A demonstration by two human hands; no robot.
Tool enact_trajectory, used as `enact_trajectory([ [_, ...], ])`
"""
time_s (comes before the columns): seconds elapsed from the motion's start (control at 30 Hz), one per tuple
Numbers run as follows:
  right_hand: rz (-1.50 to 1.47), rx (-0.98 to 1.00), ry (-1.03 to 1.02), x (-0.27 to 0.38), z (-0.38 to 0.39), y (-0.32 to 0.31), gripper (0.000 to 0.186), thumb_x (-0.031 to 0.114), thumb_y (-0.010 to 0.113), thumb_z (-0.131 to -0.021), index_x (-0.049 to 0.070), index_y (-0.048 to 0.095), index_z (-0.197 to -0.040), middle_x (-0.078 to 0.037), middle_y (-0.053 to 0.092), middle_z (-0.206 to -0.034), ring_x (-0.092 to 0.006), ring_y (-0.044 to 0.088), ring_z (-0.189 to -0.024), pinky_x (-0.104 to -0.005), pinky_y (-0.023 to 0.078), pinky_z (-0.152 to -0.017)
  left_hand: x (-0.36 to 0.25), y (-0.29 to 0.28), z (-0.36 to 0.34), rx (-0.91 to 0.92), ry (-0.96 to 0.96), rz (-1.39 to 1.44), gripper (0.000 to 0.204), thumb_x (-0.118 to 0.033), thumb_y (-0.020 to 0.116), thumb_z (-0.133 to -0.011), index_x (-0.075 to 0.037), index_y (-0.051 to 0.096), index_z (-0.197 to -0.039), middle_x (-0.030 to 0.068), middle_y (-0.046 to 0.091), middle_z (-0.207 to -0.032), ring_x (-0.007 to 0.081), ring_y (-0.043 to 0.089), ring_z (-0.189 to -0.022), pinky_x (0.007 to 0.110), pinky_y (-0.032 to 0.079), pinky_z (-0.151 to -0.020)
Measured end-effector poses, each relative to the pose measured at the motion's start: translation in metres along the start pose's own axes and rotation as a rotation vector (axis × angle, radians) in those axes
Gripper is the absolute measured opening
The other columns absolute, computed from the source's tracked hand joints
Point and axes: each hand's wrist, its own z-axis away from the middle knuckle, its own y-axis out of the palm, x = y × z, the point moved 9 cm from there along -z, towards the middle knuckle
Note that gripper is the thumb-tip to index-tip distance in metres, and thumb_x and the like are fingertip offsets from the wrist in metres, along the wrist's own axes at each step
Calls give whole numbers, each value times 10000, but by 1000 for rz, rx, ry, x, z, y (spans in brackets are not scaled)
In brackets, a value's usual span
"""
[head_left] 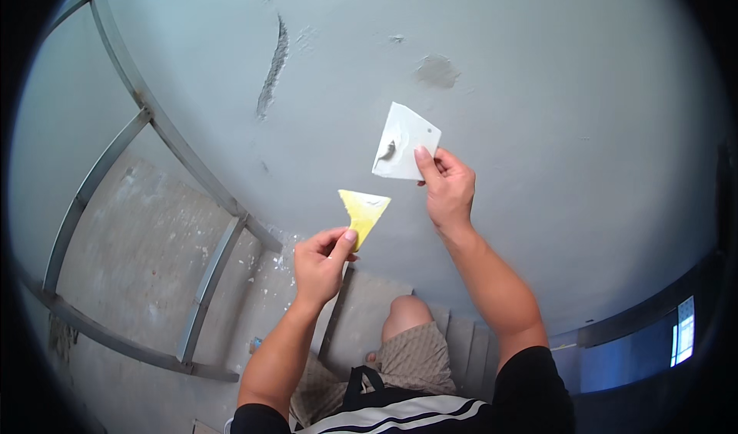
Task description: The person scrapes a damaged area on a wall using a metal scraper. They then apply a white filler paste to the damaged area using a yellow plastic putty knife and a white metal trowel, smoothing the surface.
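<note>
Between thumb and fingers my left hand (320, 265) grips the narrow end of a yellow scraper (364, 209), its wide edge up and smeared with white paste. Higher and to the right, my right hand (448, 188) pinches the lower right side of a flat white plastic scraper (411, 138) with a small hole near one corner. White paste and a grey lump lie on its face. The two tools are apart, both held in front of a pale grey wall (553, 165). Fingers behind each tool are partly hidden.
A long rough gouge (274, 69) runs down the wall, with a darker patch (438, 71) to its right. At the left stands a metal frame (100, 157). Steps (469, 349) descend beside my legs, and white flecks litter the concrete floor (265, 295). A window (683, 330) glows far right.
</note>
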Motion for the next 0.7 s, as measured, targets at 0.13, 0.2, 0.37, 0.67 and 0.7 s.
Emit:
enact_trajectory([
  [0.13, -298, 42, 133, -30, 24, 8, 314, 313, 731, -1021, 0, 736, -998, 19, 672, -808, -48, 543, -704, -261, 448, -653, -23, 9, 0, 51, -61, 56, 240, -151, 727, -993, 82, 774, -1026, 58, 713, -801, 112, 656, -681, 298, 610, -654],
  [0.2, -265, 62, 102, -26, 29, 10, 311, 309, 725, -1025, 0, 732, -998, 15, 674, -816, -48, 543, -704, -256, 446, -647, -23, 7, -4, 28, -96, 71, 247, -159, 726, -995, 82, 774, -1024, 63, 712, -804, 116, 654, -674, 303, 611, -647],
  [0.37, -69, 149, 73, -22, 45, 8, 291, 294, 711, -1034, 8, 728, -982, 10, 676, -810, -50, 544, -697, -238, 446, -645, -21, 5, -12, -6, -96, 113, 269, -186, 736, -995, 78, 773, -1033, 72, 712, -839, 127, 660, -699, 307, 610, -666],
  [0.67, -555, 147, 564, -44, 82, 21, 244, 269, 691, -1025, 54, 673, -1137, -1, 694, -1016, -65, 588, -896, -253, 468, -756, -96, 17, -5, -196, 990, -813, 240, 32, 788, -871, -49, 789, -1097, 87, 742, -955, 202, 692, -779, 319, 559, -675],
  [0.7, -596, 151, 601, -48, 81, 22, 244, 268, 687, -1025, 63, 667, -1157, 1, 688, -1042, -68, 583, -924, -253, 464, -771, -97, 25, 0, -179, 1116, -930, 256, 30, 787, -860, -60, 787, -1100, 78, 742, -971, 219, 691, -782, 325, 561, -671],
])
